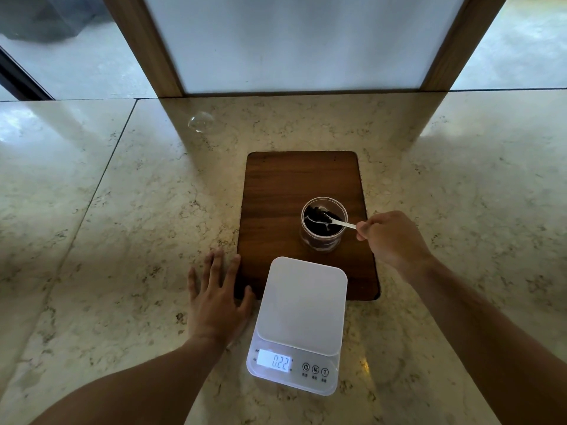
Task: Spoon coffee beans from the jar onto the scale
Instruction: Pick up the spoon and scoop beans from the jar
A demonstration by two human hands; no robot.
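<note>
A clear glass jar (322, 237) of dark coffee beans (316, 223) stands on a dark wooden board (285, 191). My right hand (394, 240) pinches the handle of a small metal spoon (334, 221); the spoon's bowl lies inside the jar mouth among the beans. In front of the board sits a white digital scale (302, 305), its platform bare and its display reading 0.22. My left hand (214, 299) rests flat on the counter with fingers spread, touching the board's left front corner beside the scale.
The marble counter (107, 240) stretches wide on both sides. A clear glass lid or dome (201, 121) lies at the back left. A wood-framed frosted panel (300, 41) stands upright at the counter's far edge.
</note>
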